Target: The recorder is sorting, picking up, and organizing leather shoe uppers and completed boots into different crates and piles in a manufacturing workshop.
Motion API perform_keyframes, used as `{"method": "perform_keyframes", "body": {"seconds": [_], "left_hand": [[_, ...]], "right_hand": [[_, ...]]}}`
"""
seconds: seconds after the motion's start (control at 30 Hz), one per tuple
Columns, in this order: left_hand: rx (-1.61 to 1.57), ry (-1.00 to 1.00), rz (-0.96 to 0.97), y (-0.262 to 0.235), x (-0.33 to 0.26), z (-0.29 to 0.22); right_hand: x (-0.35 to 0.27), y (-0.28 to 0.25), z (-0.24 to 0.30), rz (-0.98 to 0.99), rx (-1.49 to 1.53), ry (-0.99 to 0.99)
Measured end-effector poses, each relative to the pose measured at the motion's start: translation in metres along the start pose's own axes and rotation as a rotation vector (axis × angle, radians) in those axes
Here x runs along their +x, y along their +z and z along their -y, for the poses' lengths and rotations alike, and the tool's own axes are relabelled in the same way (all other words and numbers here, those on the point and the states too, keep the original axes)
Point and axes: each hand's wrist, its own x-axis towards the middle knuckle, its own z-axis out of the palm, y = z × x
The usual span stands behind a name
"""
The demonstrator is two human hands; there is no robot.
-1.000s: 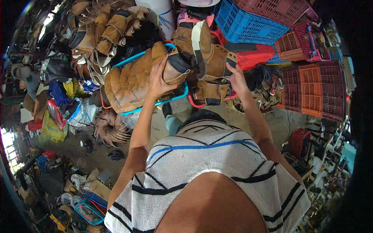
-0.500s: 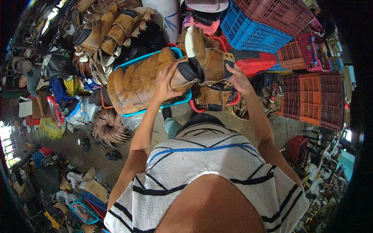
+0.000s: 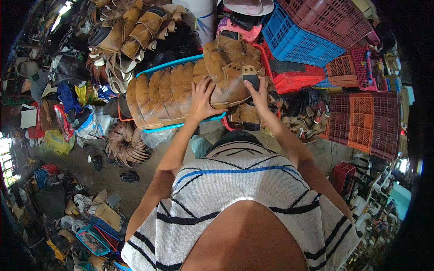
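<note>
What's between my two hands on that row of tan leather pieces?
In the head view, one tan leather piece spans the gap between left hand and right hand.

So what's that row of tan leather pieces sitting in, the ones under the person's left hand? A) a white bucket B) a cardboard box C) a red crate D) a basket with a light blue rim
D: the left hand presses on the tan leather pieces, lined up inside a basket with a light blue rim.

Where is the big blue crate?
In the head view the blue crate sits upper right, tilted, below the dark red crate and just right of the tan leather pieces under both hands.
</note>
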Motion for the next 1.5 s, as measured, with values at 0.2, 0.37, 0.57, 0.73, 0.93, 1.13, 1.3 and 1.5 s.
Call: {"method": "perform_keyframes", "body": {"seconds": [0.2, 0.37, 0.57, 0.73, 0.93, 1.13, 1.3, 1.5], "left_hand": [[-0.053, -0.190, -0.288, -0.045, -0.011, 0.027], [0.334, -0.803, -0.746, -0.082, -0.112, 0.138], [0.035, -1.124, -0.820, -0.101, -0.142, 0.163], [-0.900, -1.117, -0.705, -0.126, -0.138, 0.169], [-1.010, -1.141, -0.453, -0.128, -0.137, 0.198], [-1.216, -0.964, -0.653, -0.130, -0.116, 0.165], [-1.334, -0.754, -0.799, -0.187, -0.122, 0.130], [-1.526, -0.791, -0.868, -0.226, -0.162, 0.168]], "right_hand": [[-0.011, 0.000, -0.015, -0.282, -0.152, -0.033], [-0.014, -0.004, 0.014, -0.053, 0.155, 0.053], [0.012, -0.025, 0.048, 0.399, 0.231, 0.542], [0.036, -0.030, 0.041, 0.631, 0.220, 0.595], [0.049, -0.017, 0.042, 0.700, 0.153, 0.596], [0.037, -0.016, 0.058, 0.467, 0.394, 0.512], [0.035, -0.028, 0.070, 0.313, 0.561, 0.564], [0.027, 0.019, -0.011, 0.341, 1.104, 0.645]]}}
